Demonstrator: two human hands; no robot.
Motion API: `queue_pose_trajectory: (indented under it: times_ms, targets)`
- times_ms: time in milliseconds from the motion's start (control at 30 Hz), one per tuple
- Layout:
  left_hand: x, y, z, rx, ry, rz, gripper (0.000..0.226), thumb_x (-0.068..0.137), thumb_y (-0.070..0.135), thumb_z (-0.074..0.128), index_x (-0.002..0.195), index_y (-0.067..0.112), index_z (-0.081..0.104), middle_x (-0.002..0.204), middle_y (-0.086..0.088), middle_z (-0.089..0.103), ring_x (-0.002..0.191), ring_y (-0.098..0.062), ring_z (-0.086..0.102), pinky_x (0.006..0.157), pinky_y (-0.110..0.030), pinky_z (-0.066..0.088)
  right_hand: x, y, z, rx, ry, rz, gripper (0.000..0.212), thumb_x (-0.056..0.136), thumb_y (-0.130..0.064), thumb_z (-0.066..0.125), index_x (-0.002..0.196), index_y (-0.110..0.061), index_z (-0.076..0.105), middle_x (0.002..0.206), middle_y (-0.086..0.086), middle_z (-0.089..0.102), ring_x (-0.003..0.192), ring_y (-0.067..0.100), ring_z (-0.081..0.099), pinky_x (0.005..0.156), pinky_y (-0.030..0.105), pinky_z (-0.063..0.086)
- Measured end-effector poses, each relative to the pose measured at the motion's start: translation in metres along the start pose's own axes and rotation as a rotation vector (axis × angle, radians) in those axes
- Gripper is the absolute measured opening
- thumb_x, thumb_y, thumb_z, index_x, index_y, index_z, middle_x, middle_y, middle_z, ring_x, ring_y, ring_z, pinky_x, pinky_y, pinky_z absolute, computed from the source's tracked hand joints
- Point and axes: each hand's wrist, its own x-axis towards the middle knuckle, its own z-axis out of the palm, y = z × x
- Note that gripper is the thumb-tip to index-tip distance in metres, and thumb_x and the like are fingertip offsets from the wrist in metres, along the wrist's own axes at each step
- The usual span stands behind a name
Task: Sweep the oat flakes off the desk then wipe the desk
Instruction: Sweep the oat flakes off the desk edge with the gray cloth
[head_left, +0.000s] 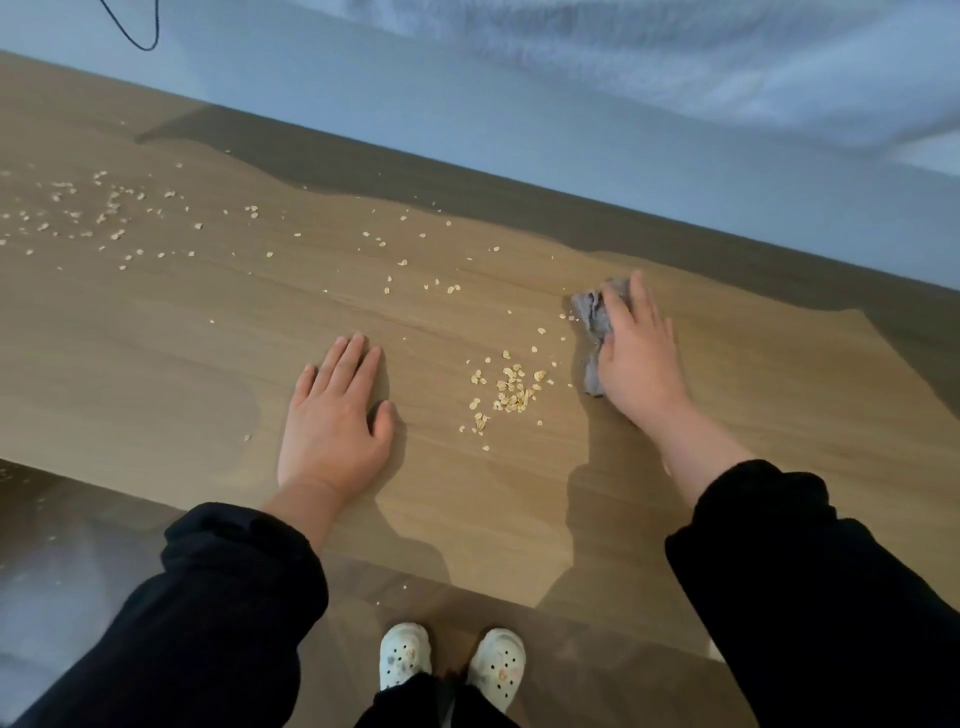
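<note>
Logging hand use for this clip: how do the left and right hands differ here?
The left hand lies flat on the desk, holding nothing; the right hand presses a grey cloth. The left hand sits nearer the desk's front edge; the right reaches farther back. Both flank the oat pile.

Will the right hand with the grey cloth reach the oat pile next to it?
Probably yes. The right hand presses the crumpled grey cloth beside the small pile of pale oat flakes; only stray flakes lie on the wooden desk between.

No readable text, labels, brands, numbers or signs, desk (171, 332) plain wood grain, grey cloth (592, 317) under the right hand (641, 358) unmarked, clogs (404, 657) without legible lettering
</note>
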Motion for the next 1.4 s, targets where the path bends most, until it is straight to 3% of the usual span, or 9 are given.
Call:
queue_pose_trajectory:
  times_ms: [200,300,500,633,733,1000,1133,1233,1400]
  targets:
    - [-0.001,0.000,0.002,-0.018,0.028,0.003,0.066,0.087,0.039,0.026,0.149,0.015,0.033,0.159,0.000,0.021,0.148,-0.013,0.010,0.120,-0.038,0.008,-0.009,0.035,-0.010,0.055,0.143,0.428,0.063,0.094,-0.010,0.045,0.153,-0.014,0.024,0.162,0.015,0.003,0.149,0.033,0.007,0.120,0.054,0.008]
    - [-0.001,0.000,0.002,-0.027,0.037,-0.003,0.065,0.088,0.037,0.029,0.149,0.015,0.034,0.159,0.000,0.022,0.148,-0.013,0.011,0.120,-0.038,0.009,-0.019,-0.004,0.005,0.033,0.122,0.265,0.070,0.087,-0.010,0.052,0.152,-0.013,0.026,0.162,0.016,0.007,0.147,0.035,0.014,0.119,0.051,0.013]
    - [-0.001,0.000,0.002,-0.021,0.035,-0.002,0.066,0.088,0.039,0.026,0.150,0.016,0.032,0.159,0.002,0.021,0.148,-0.011,0.010,0.120,-0.036,0.008,-0.035,-0.036,0.009,0.090,-0.021,-0.056,0.065,0.097,-0.006,0.043,0.155,-0.021,0.018,0.163,0.003,-0.005,0.149,0.025,0.000,0.122,0.040,0.000]
    - [0.000,-0.002,0.003,-0.006,0.034,-0.001,0.068,0.087,0.041,0.022,0.150,0.017,0.030,0.160,0.003,0.019,0.148,-0.010,0.008,0.120,-0.035,0.006,-0.016,0.020,0.001,0.131,0.254,0.254,0.060,0.093,-0.004,0.049,0.150,-0.013,0.032,0.162,0.011,0.012,0.147,0.031,0.017,0.120,0.048,0.018]
    - [0.000,-0.001,0.004,-0.010,0.035,0.002,0.068,0.087,0.041,0.022,0.150,0.016,0.032,0.159,0.002,0.021,0.148,-0.011,0.010,0.120,-0.036,0.008,0.011,0.031,-0.005,0.070,0.222,0.411,0.060,0.095,-0.010,0.047,0.152,-0.011,0.027,0.162,0.014,0.010,0.148,0.031,0.013,0.120,0.049,0.013]
    - [0.001,-0.002,0.004,0.008,0.030,0.004,0.069,0.086,0.041,0.022,0.149,0.016,0.034,0.159,0.001,0.023,0.147,-0.013,0.013,0.120,-0.037,0.010,0.016,0.000,0.000,0.020,-0.023,-0.208,0.058,0.100,-0.014,0.040,0.154,-0.018,0.021,0.163,0.006,0.001,0.150,0.022,0.002,0.122,0.044,0.004]
    - [0.001,-0.002,0.003,0.022,0.019,0.010,0.069,0.086,0.041,0.023,0.148,0.014,0.035,0.158,-0.001,0.025,0.147,-0.016,0.015,0.120,-0.040,0.013,0.029,0.045,-0.004,0.058,0.229,0.016,0.051,0.097,-0.009,0.044,0.148,-0.013,0.036,0.158,0.017,0.023,0.143,0.036,0.025,0.119,0.052,0.020]
    - [0.001,-0.001,0.002,0.013,0.021,0.012,0.068,0.086,0.040,0.024,0.148,0.014,0.037,0.158,-0.002,0.026,0.147,-0.017,0.017,0.119,-0.041,0.015,0.063,0.035,-0.005,0.066,0.232,0.232,0.055,0.096,-0.009,0.044,0.149,-0.010,0.031,0.156,0.020,0.026,0.143,0.037,0.025,0.117,0.051,0.020]
    - [0.001,-0.001,0.001,0.005,0.020,0.008,0.068,0.086,0.041,0.023,0.148,0.015,0.036,0.158,-0.001,0.025,0.147,-0.015,0.015,0.120,-0.040,0.013,0.088,-0.026,0.002,-0.015,0.047,-0.058,0.068,0.087,-0.015,0.057,0.150,-0.016,0.029,0.156,0.016,0.024,0.140,0.037,0.030,0.115,0.053,0.024]
